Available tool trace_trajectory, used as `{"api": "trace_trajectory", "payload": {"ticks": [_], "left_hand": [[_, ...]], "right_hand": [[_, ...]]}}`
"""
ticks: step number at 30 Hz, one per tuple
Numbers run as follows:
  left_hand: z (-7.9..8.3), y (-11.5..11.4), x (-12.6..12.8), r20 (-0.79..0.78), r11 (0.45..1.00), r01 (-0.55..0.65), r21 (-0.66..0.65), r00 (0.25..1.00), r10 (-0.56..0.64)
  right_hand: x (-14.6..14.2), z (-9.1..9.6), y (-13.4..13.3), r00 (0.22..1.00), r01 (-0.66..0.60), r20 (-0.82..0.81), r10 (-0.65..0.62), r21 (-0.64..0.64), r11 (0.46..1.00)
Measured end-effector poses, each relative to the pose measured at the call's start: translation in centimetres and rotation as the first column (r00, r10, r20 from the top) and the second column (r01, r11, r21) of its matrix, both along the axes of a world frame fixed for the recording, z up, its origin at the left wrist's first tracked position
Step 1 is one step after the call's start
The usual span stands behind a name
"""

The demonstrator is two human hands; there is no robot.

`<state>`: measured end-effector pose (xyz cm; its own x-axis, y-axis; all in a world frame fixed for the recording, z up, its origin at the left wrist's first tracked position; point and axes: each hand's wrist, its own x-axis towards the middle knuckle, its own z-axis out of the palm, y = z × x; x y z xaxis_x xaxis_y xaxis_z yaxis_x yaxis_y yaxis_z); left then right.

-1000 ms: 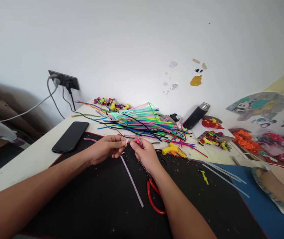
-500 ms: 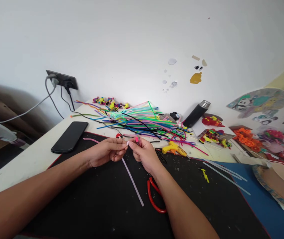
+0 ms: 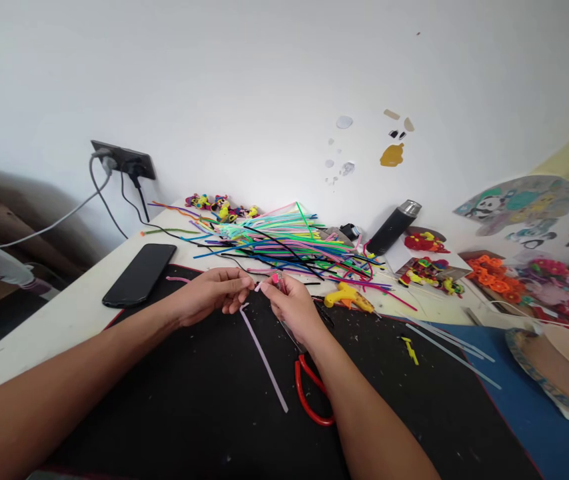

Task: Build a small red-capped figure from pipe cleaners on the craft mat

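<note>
Over the black mat (image 3: 174, 400), my two hands are close together, fingertips almost meeting. My right hand (image 3: 292, 303) pinches a small pale pink piece, apparently bent pipe cleaner (image 3: 258, 287). A pink-red item (image 3: 277, 277) shows by its fingers; whether it is held is unclear. My left hand (image 3: 219, 293) has thumb and forefinger closed beside the pale piece; anything between them is too small to name. Below the hands lies a pale lilac pipe cleaner (image 3: 264, 360) with a bent top end. Scissors with red handles (image 3: 314, 400) rest partly under my right wrist.
A heap of coloured pipe cleaners (image 3: 284, 240) spreads behind the hands. A phone (image 3: 139, 275) lies left; a yellow glue gun (image 3: 347, 297) sits right. Beyond are a black flask (image 3: 393, 228), glue sticks (image 3: 454, 353), a yellow scrap (image 3: 409, 350) and a round container (image 3: 529, 360).
My left fingertips have shifted slightly left from the pale piece, which stays in my right hand. The lilac pipe cleaner's bent top end now shows.
</note>
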<state>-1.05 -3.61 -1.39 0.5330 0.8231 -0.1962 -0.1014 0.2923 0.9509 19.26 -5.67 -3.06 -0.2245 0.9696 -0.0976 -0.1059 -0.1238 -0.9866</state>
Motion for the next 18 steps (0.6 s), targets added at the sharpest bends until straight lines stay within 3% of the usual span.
{"api": "trace_trajectory", "payload": {"ticks": [6, 18], "left_hand": [[0.06, 0.02, 0.15, -0.181, 0.988, 0.062, 0.145, 0.983, -0.035], [0.26, 0.12, 0.15, -0.285, 0.973, 0.104, 0.205, 0.958, -0.043]], "right_hand": [[0.00, -0.61, 0.05, 0.994, -0.003, 0.112, -0.004, 0.069, 0.998], [0.04, -0.64, -0.01, 0.984, -0.018, 0.176, 0.006, 0.066, 0.998]]}}
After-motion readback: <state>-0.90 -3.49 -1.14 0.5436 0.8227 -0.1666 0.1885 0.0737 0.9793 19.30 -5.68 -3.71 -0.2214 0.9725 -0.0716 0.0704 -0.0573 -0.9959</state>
